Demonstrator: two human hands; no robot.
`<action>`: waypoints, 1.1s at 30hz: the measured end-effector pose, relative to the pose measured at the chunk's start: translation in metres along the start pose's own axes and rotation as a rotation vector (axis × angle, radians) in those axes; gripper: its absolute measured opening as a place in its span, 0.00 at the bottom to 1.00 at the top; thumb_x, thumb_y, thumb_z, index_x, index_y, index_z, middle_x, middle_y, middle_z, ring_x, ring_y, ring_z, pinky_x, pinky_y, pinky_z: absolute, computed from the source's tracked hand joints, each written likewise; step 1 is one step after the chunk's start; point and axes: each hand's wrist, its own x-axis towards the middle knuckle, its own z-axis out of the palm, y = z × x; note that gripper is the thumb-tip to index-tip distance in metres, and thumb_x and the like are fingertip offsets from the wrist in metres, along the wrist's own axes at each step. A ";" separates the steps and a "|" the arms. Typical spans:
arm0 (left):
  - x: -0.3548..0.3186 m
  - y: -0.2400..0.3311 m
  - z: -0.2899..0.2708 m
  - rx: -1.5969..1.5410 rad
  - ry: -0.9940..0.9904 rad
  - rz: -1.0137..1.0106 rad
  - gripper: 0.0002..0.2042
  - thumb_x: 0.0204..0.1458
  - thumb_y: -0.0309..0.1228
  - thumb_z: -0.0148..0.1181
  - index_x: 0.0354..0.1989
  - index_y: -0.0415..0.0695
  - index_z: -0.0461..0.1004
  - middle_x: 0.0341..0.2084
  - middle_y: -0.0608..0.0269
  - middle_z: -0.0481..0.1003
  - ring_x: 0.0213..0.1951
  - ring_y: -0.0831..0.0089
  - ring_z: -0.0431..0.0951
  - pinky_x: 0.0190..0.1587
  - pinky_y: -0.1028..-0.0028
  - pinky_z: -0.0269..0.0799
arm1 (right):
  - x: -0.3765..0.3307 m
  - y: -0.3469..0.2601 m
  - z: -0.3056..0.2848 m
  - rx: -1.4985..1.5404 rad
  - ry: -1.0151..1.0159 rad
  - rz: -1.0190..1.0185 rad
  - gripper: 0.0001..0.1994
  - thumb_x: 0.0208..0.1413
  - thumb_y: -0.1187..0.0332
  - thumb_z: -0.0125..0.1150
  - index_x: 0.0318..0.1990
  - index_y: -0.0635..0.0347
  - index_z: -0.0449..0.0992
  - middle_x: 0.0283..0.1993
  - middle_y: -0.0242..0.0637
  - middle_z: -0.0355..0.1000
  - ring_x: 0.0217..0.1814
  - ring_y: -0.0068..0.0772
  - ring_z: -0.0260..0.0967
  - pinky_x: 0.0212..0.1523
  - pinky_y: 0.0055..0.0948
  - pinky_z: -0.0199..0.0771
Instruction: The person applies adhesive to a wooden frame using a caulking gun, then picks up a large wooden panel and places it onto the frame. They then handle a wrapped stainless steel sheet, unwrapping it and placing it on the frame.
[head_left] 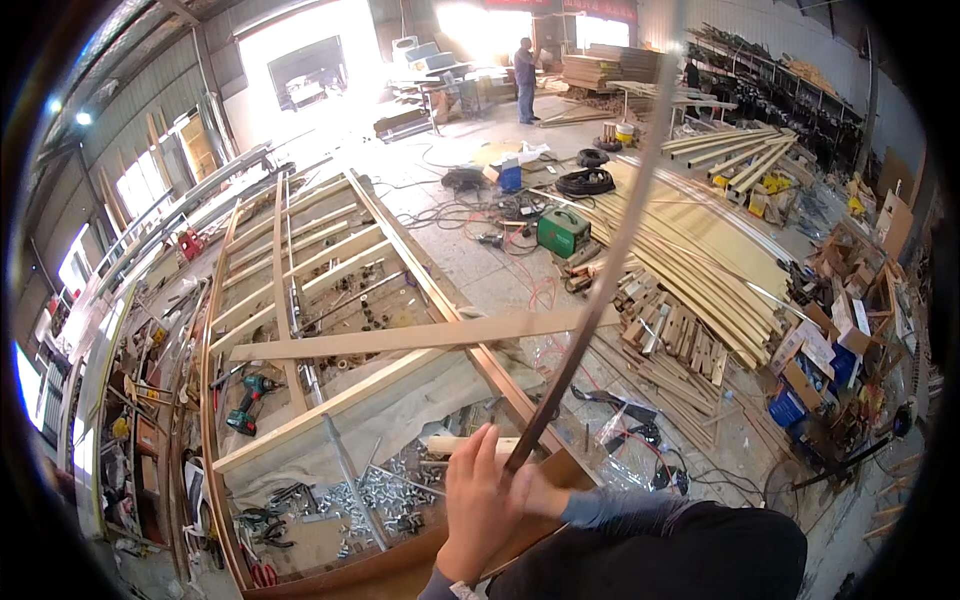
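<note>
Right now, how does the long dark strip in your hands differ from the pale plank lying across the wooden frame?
The dark strip is thin, brown and bowed, rising steeply from both hands, the left hand and right hand, toward the top of the picture. The pale plank is wider, light-coloured and straight, and lies flat across the wooden frame, untouched. The strip looks longer. Both are long, narrow pieces; the strip's material I cannot tell.

I see two bare hands, the left hand (478, 505) and the right hand (535, 492), with no gloves or rings. The sleeves are blue-grey and snug at the wrists (the cloth looks soft and knitted). Below them is dark, almost black clothing.
</note>
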 end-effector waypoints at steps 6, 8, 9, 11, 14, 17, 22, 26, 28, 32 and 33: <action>0.020 -0.002 0.028 -0.148 0.060 -0.199 0.29 0.61 0.32 0.69 0.69 0.36 0.67 0.46 0.44 0.78 0.44 0.52 0.82 0.41 0.62 0.79 | -0.019 0.053 0.011 -0.030 -0.539 0.273 0.26 0.67 0.67 0.64 0.70 0.61 0.66 0.63 0.38 0.71 0.63 0.32 0.68 0.63 0.35 0.71; 0.002 -0.020 0.013 -0.001 0.079 -0.224 0.25 0.62 0.31 0.67 0.67 0.42 0.71 0.38 0.52 0.81 0.36 0.53 0.84 0.36 0.60 0.78 | -0.013 -0.013 0.020 -0.367 -0.782 0.179 0.32 0.65 0.67 0.69 0.73 0.61 0.63 0.63 0.41 0.71 0.65 0.33 0.68 0.65 0.35 0.70; -0.011 -0.036 0.008 0.074 0.039 -0.248 0.24 0.61 0.34 0.68 0.64 0.43 0.72 0.36 0.54 0.80 0.35 0.53 0.83 0.35 0.59 0.78 | 0.002 -0.063 0.029 -0.596 -0.672 -0.040 0.32 0.54 0.70 0.77 0.66 0.62 0.71 0.59 0.44 0.75 0.64 0.39 0.71 0.62 0.39 0.73; -0.036 -0.068 -0.004 0.170 0.007 -0.234 0.20 0.59 0.39 0.70 0.56 0.45 0.76 0.31 0.58 0.78 0.32 0.55 0.81 0.33 0.59 0.76 | 0.002 -0.119 0.008 -1.073 -0.343 -0.425 0.26 0.38 0.76 0.80 0.50 0.62 0.81 0.48 0.44 0.80 0.55 0.53 0.76 0.59 0.46 0.74; -0.077 -0.107 -0.032 0.306 -0.035 -0.205 0.19 0.56 0.50 0.70 0.36 0.47 0.76 0.27 0.62 0.77 0.29 0.61 0.80 0.31 0.65 0.75 | -0.007 -0.154 -0.064 -1.585 0.057 -0.709 0.36 0.53 0.56 0.77 0.66 0.65 0.72 0.73 0.51 0.68 0.79 0.56 0.60 0.79 0.55 0.56; -0.129 -0.142 -0.062 0.378 -0.084 -0.193 0.22 0.53 0.54 0.72 0.30 0.48 0.74 0.24 0.63 0.75 0.29 0.61 0.79 0.32 0.64 0.74 | 0.004 -0.169 -0.115 -2.084 0.003 -0.600 0.44 0.55 0.37 0.67 0.70 0.61 0.70 0.73 0.51 0.67 0.78 0.55 0.59 0.80 0.56 0.50; -0.183 -0.197 -0.102 0.420 -0.150 -0.258 0.22 0.49 0.53 0.75 0.31 0.47 0.76 0.27 0.64 0.74 0.33 0.59 0.76 0.41 0.61 0.70 | -0.015 -0.133 -0.204 -1.906 -0.190 -0.243 0.34 0.59 0.39 0.65 0.57 0.63 0.78 0.50 0.48 0.73 0.59 0.53 0.70 0.62 0.51 0.67; -0.232 -0.233 -0.120 0.473 -0.158 -0.369 0.23 0.51 0.53 0.73 0.32 0.45 0.76 0.33 0.61 0.74 0.41 0.57 0.74 0.51 0.59 0.66 | -0.012 -0.071 -0.164 -1.641 -0.248 -0.252 0.24 0.58 0.46 0.70 0.44 0.61 0.82 0.33 0.42 0.68 0.40 0.48 0.69 0.42 0.47 0.66; -0.237 -0.234 -0.126 0.480 -0.160 -0.395 0.23 0.53 0.54 0.71 0.32 0.45 0.76 0.35 0.60 0.74 0.42 0.56 0.74 0.51 0.58 0.65 | -0.007 -0.042 -0.128 -1.549 -0.268 -0.267 0.20 0.55 0.50 0.72 0.41 0.60 0.82 0.32 0.40 0.69 0.39 0.48 0.69 0.41 0.46 0.65; -0.251 -0.240 -0.122 0.473 -0.168 -0.469 0.21 0.56 0.55 0.68 0.34 0.47 0.78 0.35 0.60 0.71 0.44 0.56 0.72 0.54 0.57 0.63 | 0.001 0.010 -0.064 -1.435 -0.295 -0.301 0.16 0.52 0.54 0.76 0.36 0.57 0.82 0.31 0.39 0.71 0.38 0.47 0.70 0.41 0.44 0.66; -0.252 -0.241 -0.120 0.471 -0.160 -0.485 0.21 0.56 0.55 0.68 0.34 0.48 0.78 0.35 0.60 0.71 0.44 0.56 0.72 0.55 0.56 0.63 | 0.003 0.022 -0.054 -1.410 -0.300 -0.335 0.16 0.51 0.54 0.76 0.35 0.57 0.83 0.31 0.39 0.71 0.38 0.47 0.70 0.41 0.44 0.66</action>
